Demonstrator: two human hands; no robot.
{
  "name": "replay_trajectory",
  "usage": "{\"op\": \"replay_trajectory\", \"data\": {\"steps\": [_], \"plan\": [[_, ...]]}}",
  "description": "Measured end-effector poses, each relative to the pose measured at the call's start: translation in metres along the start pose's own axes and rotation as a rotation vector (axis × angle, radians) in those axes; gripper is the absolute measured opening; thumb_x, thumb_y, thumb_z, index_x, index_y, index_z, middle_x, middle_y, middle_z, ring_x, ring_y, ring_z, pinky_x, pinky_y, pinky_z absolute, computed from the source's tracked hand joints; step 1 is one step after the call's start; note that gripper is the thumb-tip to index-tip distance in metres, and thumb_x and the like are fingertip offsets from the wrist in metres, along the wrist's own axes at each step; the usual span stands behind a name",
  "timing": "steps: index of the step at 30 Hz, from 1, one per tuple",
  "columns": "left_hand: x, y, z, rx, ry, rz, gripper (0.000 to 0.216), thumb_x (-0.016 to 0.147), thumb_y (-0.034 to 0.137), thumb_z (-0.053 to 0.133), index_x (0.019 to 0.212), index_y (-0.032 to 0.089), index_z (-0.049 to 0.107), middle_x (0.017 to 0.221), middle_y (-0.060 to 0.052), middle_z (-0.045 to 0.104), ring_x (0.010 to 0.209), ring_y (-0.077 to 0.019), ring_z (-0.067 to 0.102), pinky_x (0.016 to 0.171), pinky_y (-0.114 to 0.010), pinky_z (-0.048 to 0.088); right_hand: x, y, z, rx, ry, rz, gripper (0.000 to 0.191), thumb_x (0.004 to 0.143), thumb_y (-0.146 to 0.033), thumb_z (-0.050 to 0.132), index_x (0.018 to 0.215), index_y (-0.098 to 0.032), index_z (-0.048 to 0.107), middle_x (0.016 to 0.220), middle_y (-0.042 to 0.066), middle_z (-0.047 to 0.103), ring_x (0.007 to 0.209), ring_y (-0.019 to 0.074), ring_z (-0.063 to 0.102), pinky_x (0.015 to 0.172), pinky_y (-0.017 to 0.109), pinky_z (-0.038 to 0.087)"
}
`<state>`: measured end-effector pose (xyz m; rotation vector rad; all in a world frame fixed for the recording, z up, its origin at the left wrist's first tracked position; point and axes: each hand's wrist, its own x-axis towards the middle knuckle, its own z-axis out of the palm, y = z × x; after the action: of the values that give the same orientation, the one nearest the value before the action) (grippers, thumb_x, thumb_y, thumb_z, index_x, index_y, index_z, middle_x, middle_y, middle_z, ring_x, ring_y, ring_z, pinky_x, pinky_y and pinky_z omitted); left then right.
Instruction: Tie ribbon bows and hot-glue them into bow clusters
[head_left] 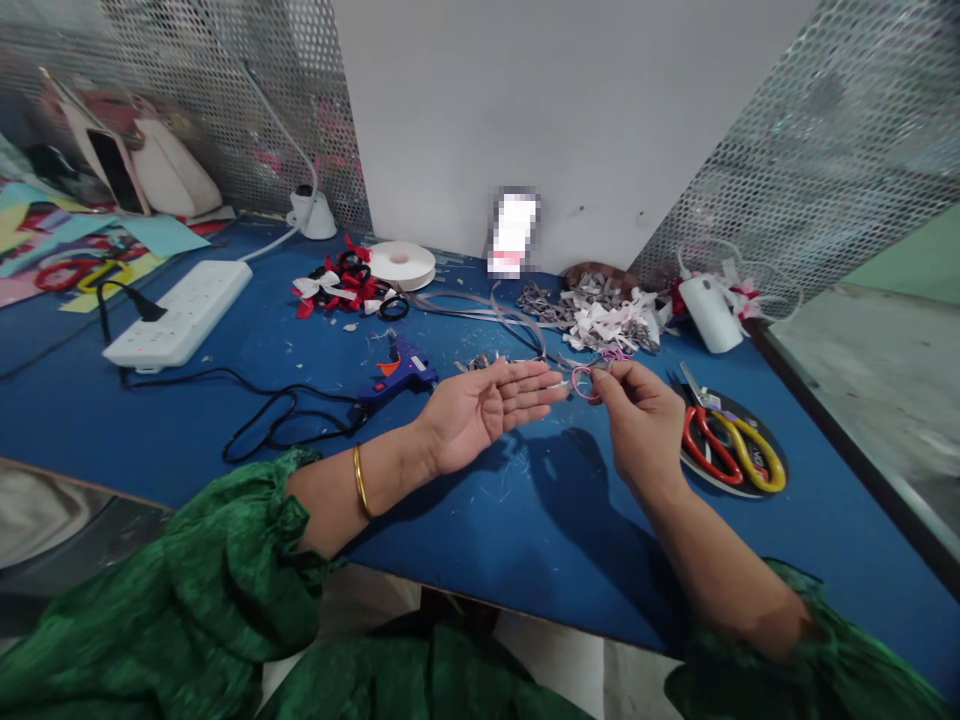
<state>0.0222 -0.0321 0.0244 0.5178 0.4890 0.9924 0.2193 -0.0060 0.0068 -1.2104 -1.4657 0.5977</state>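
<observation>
My left hand [487, 410] is held palm up above the blue table, its fingers stretched out flat with nothing on the palm. Just right of its fingertips, my right hand [641, 415] pinches a small pink hair tie [582, 383] between thumb and forefinger. Another pink loop [616, 355] shows behind the right hand. Beyond the hands, a pile of grey and white ribbon bows [611, 315] lies near the wall. Grey ribbon [517, 320] trails from a white spool [401, 265]. A blue glue gun [401, 370] rests left of my left hand.
Red- and yellow-handled scissors [735, 450] lie on a black round disc at right. A white power strip [180, 315] with a black cable sits at left. Red, black and white bows [345, 285] are heaped near the spool. A lit phone [514, 235] leans on the white board.
</observation>
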Motion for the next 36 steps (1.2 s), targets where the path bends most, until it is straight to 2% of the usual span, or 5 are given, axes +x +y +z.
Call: {"op": "replay_trajectory", "data": {"steps": [6, 17, 25, 30, 36], "plan": [[-0.004, -0.005, 0.005, 0.179, 0.048, 0.057, 0.029, 0.083, 0.008, 0.061, 0.111, 0.013, 0.069, 0.127, -0.014, 0.065, 0.11, -0.0205, 0.066, 0.091, -0.026, 0.053, 0.001, 0.002, 0.0, 0.0, -0.005, 0.01, 0.019, 0.084, -0.031, 0.06, 0.07, -0.018, 0.058, 0.064, -0.003, 0.054, 0.061, 0.012, 0.047, 0.064, 0.027, 0.038], [-0.008, -0.012, 0.005, 0.634, 0.153, 0.133, 0.039, 0.086, 0.049, 0.06, 0.08, 0.012, 0.069, 0.055, -0.003, 0.066, 0.034, -0.0084, 0.052, 0.04, -0.02, 0.041, -0.001, -0.004, 0.002, -0.02, -0.05, 0.047, 0.019, 0.083, -0.03, 0.061, 0.069, -0.018, 0.059, 0.063, -0.003, 0.053, 0.062, 0.0119, 0.047, 0.063, 0.026, 0.038], [-0.018, -0.018, 0.009, 1.382, -0.501, 0.436, 0.063, 0.082, 0.071, 0.048, 0.112, 0.02, 0.072, 0.129, -0.014, 0.064, 0.126, -0.0301, 0.053, 0.11, -0.045, 0.035, 0.0, -0.005, 0.001, 0.002, -0.007, 0.007, 0.02, 0.084, -0.028, 0.061, 0.067, -0.018, 0.057, 0.061, -0.003, 0.053, 0.06, 0.0114, 0.047, 0.062, 0.027, 0.038], [-0.013, -0.013, 0.003, 1.197, -0.058, 0.645, 0.041, 0.096, 0.044, 0.043, 0.092, 0.02, 0.075, 0.095, -0.008, 0.074, 0.083, -0.0167, 0.068, 0.085, -0.033, 0.052, 0.001, -0.002, 0.002, 0.029, 0.019, -0.019, 0.019, 0.084, -0.028, 0.062, 0.067, -0.019, 0.057, 0.061, -0.003, 0.053, 0.06, 0.0117, 0.049, 0.062, 0.027, 0.039], [-0.005, -0.009, 0.0, 1.029, 0.233, 0.795, 0.038, 0.082, 0.021, 0.067, 0.12, 0.024, 0.065, 0.129, -0.008, 0.061, 0.097, -0.0158, 0.064, 0.083, -0.029, 0.053, -0.001, -0.005, 0.003, 0.065, -0.065, -0.01, 0.019, 0.084, -0.028, 0.062, 0.068, -0.019, 0.058, 0.062, -0.002, 0.054, 0.061, 0.012, 0.048, 0.062, 0.027, 0.037]]}}
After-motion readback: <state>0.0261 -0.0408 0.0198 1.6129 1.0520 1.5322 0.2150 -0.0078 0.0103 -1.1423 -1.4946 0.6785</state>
